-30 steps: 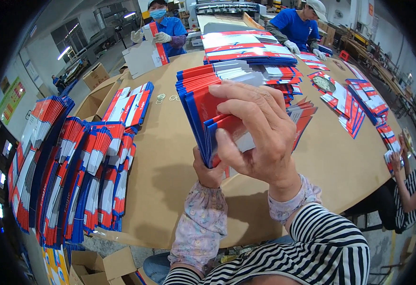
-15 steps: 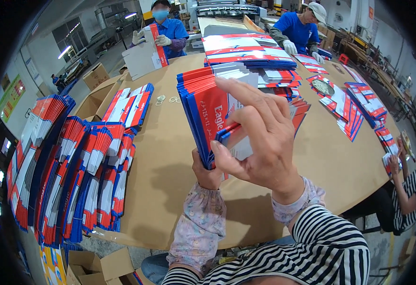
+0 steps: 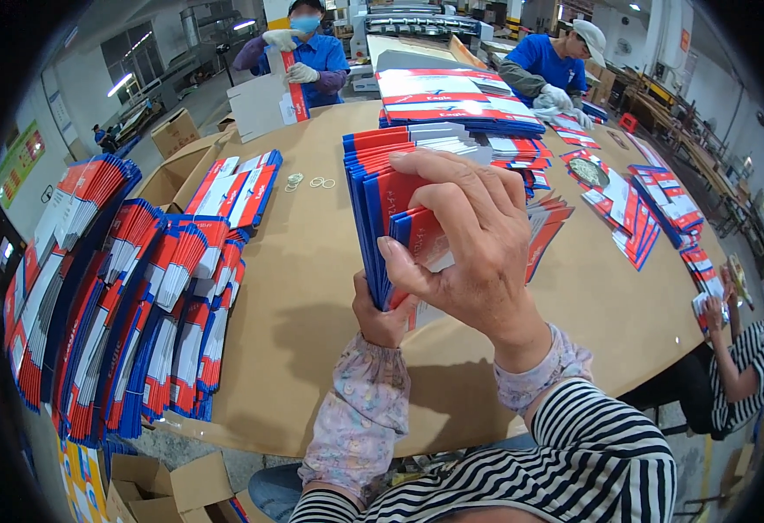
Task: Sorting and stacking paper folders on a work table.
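Note:
Upright over the table, a fanned stack of flat folded cartons (image 3: 371, 200), red, white and blue, is in front of me. My left hand (image 3: 382, 315) is closed round its lower end, with most of the fingers hidden behind it. At the near face, my right hand (image 3: 480, 240) has bent fingers and its thumb at the edge of a front carton (image 3: 423, 234), which stands slightly away from the others. Behind my right hand, more fanned cartons (image 3: 546, 228) show in part.
Banded carton bundles (image 3: 129, 322) fill the table's left side. Rubber bands (image 3: 317, 182) lie beyond the stack. A large carton pile (image 3: 452, 94) stands at the back, near a bowl (image 3: 590, 171) of small pale things. Two co-workers face me; another sits at right. Open boxes (image 3: 173, 488) stand below left.
The stack has shifted slightly right, and my right hand's fingers have curled in closer to it. Across the table, a co-worker has raised one gloved hand.

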### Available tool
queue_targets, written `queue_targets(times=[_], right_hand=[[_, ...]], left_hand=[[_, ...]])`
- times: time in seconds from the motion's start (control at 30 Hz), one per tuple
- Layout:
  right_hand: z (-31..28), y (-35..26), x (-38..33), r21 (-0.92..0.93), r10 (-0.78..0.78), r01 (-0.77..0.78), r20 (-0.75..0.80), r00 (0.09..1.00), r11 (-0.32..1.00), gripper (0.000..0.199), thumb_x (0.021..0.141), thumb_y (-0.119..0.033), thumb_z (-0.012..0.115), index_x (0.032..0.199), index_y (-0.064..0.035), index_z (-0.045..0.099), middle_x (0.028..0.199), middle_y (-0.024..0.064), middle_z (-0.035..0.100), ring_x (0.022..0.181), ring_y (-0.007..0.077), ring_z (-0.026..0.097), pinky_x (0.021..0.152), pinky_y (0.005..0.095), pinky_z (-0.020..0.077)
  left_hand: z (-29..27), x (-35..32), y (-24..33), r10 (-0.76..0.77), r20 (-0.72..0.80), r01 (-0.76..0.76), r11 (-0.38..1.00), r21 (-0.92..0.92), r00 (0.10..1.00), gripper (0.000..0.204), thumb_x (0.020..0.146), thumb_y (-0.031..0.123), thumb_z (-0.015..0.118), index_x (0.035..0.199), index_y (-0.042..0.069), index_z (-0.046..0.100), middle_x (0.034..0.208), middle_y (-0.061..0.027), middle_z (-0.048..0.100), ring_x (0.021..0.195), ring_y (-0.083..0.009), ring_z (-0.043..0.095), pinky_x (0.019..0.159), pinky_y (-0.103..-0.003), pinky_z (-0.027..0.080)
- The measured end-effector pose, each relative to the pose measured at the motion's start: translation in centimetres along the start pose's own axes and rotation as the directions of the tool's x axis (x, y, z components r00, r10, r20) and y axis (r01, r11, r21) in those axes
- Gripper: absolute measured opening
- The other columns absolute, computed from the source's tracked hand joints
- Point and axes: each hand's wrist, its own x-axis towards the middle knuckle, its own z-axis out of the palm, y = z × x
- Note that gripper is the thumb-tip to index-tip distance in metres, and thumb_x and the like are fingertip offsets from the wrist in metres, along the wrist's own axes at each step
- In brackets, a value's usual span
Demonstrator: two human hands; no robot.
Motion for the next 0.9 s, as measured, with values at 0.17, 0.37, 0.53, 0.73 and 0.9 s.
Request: queue_targets(times=[0.17,0.37,0.53,0.73,0.9], right_hand=[[-0.1,0.1,-0.2,-0.005,-0.002,0.002,-0.004,1.0,1.0,0.032,0.059,-0.019,0.075,0.08,-0.0097,0.053,0.107,0.004,0.064,0.096,0.0216,0.059,0.08,0.0334,0.0385],[-0.1,0.2,-0.6,0.012,-0.016,0.016,-0.033,0.999,1.0,0.033,0.058,-0.02,0.076,0.081,-0.0102,0.055,0.105,0.0032,0.063,0.093,0.0217,0.058,0.08,0.0337,0.0382],[0.0,0.4,-0.8,0.025,-0.026,0.028,-0.073,0.997,0.999,0.035,0.058,-0.02,0.076,0.085,-0.0104,0.056,0.098,0.003,0.062,0.088,0.0217,0.057,0.08,0.0351,0.0378],[0.6,-0.5,0.1,-0.13,0.014,-0.014,-0.003,1.0,0.991,0.052,0.058,-0.027,0.075,0.106,-0.0107,0.06,0.082,0.0021,0.055,0.078,0.0204,0.051,0.069,0.0341,0.0308],[0.6,-0.6,0.0,-0.143,0.022,-0.021,0.005,1.0,0.989,0.052,0.058,-0.028,0.076,0.104,-0.0117,0.061,0.082,0.0019,0.056,0.078,0.0198,0.051,0.069,0.0343,0.0311]], left_hand=[[-0.1,0.2,-0.2,-0.016,0.018,0.015,0.999,0.035,1.0,0.061,0.061,0.014,0.085,0.107,0.004,0.046,0.091,-0.0093,0.062,0.081,-0.0173,0.062,0.073,-0.03,0.05],[-0.2,0.1,0.4,-0.154,0.021,0.153,0.988,0.032,0.988,0.061,0.061,0.014,0.085,0.108,0.003,0.046,0.091,-0.01,0.063,0.083,-0.0176,0.062,0.075,-0.03,0.049],[-0.2,-0.2,-0.3,-0.082,0.043,0.079,0.995,0.069,0.996,0.061,0.061,0.013,0.084,0.108,0.003,0.046,0.094,-0.01,0.062,0.084,-0.0176,0.062,0.077,-0.03,0.049],[-0.2,-0.3,-0.4,-0.099,0.028,0.098,0.993,0.06,0.995,0.062,0.06,0.014,0.085,0.108,0.004,0.046,0.094,-0.0095,0.062,0.086,-0.0171,0.061,0.078,-0.03,0.048],[0.2,0.0,-0.2,-0.072,-0.014,0.072,0.997,-0.005,0.997,0.065,0.058,0.015,0.088,0.107,0.004,0.046,0.095,-0.0105,0.063,0.087,-0.0182,0.062,0.078,-0.031,0.049]])
